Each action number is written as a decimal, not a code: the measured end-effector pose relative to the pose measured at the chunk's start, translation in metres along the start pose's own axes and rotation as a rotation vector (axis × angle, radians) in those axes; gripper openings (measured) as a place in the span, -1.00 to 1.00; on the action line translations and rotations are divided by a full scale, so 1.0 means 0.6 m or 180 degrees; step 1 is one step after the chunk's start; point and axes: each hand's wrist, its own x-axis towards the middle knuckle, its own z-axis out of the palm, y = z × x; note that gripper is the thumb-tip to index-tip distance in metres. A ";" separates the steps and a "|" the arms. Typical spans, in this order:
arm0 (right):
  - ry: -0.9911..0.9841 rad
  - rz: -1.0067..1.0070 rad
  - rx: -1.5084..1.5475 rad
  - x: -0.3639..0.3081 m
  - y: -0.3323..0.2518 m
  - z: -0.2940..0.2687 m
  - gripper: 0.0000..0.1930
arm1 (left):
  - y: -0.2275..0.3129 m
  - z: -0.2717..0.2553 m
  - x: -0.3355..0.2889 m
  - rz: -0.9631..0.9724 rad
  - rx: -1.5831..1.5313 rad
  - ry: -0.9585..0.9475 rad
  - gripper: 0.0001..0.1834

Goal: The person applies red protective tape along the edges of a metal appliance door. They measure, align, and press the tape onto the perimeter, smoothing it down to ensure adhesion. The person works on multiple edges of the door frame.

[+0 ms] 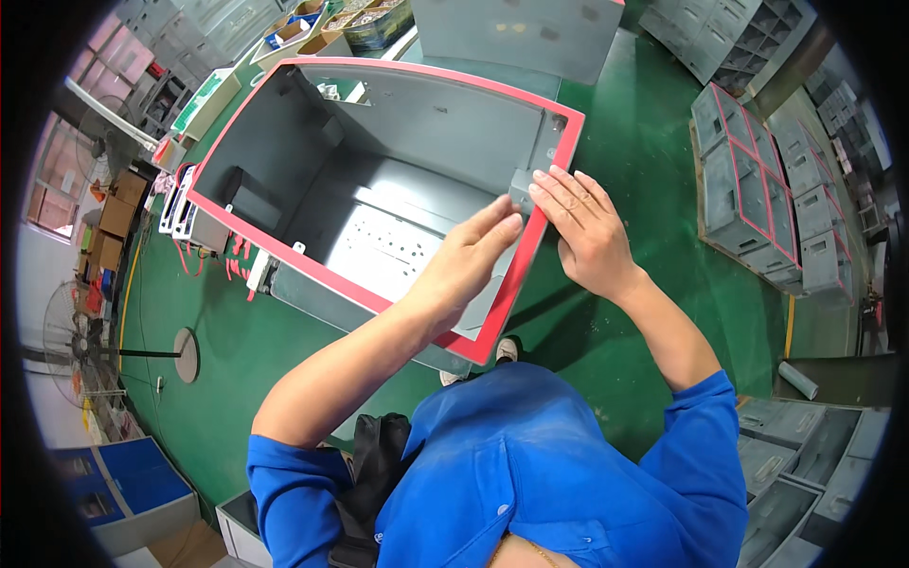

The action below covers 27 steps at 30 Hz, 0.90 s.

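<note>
A large grey metal cabinet shell with a red strip along its rim stands in front of me, its hollow side facing up. My right hand lies on the right rim, fingers stretched flat over the red strip. Inside that edge, my left hand reaches over the cavity with straight fingers, slightly blurred. Its fingertips are close to a small grey block at the inner wall; whether they touch it I cannot tell. A perforated white panel shows at the bottom of the shell.
White devices with red wires stand against the shell's left side. Bins of small parts are beyond it. Red-edged grey cabinets stand on a pallet at right. A pedestal fan stands at left, more grey cabinets at lower right.
</note>
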 end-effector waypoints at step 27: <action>-0.0083 -0.0654 0.0577 -0.033 -0.164 -0.028 -0.72 | -0.067 -0.066 -0.147 0.2795 0.3108 0.0282 -0.49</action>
